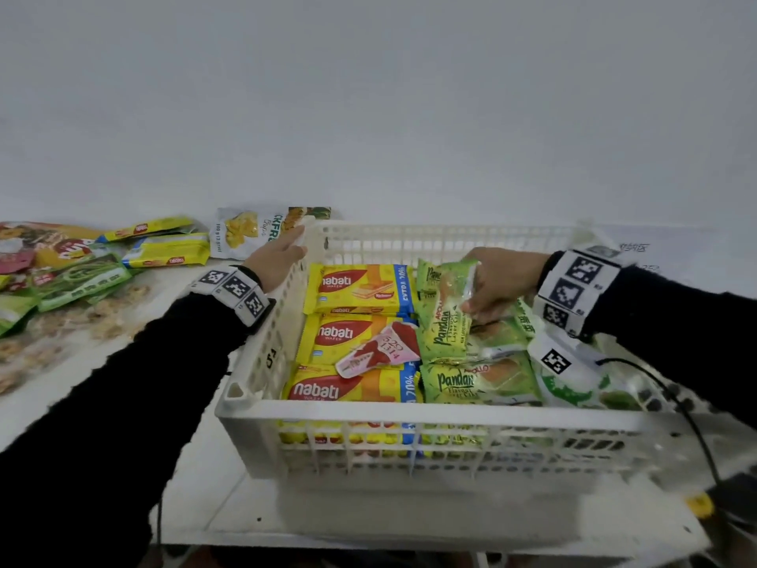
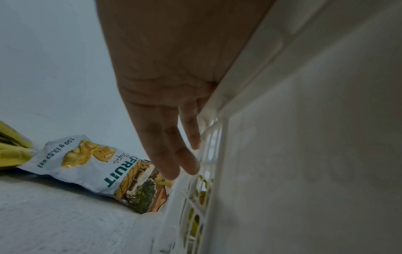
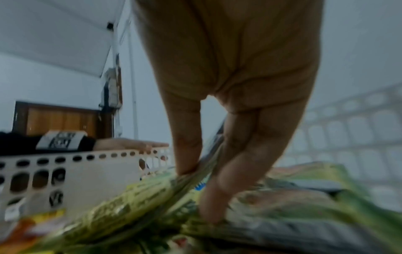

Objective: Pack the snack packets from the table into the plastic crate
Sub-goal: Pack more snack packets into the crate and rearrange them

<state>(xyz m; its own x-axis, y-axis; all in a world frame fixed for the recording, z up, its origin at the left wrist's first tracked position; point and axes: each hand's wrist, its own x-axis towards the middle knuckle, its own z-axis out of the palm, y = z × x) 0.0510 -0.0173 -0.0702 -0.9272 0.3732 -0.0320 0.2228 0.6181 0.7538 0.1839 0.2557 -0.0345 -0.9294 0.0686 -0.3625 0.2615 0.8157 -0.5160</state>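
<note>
A white plastic crate (image 1: 409, 409) stands in the middle of the table. Inside lie yellow nabati wafer packets (image 1: 356, 286) on the left, with a small pink packet (image 1: 381, 348) on top, and green packets on the right. My right hand (image 1: 487, 289) pinches a green pandan packet (image 1: 444, 317) inside the crate; thumb and fingers of this hand (image 3: 197, 189) close on the packet (image 3: 135, 197). My left hand (image 1: 286, 248) rests on the crate's far left rim. Its fingers (image 2: 174, 154) lie straight along the crate wall (image 2: 282, 120).
A jackfruit chips bag (image 1: 250, 231) (image 2: 87, 165) lies just beyond the crate's far left corner. Several more snack packets (image 1: 82, 264) are piled at the table's left. A black cable (image 1: 696, 424) runs past the crate's right side. A wall stands behind.
</note>
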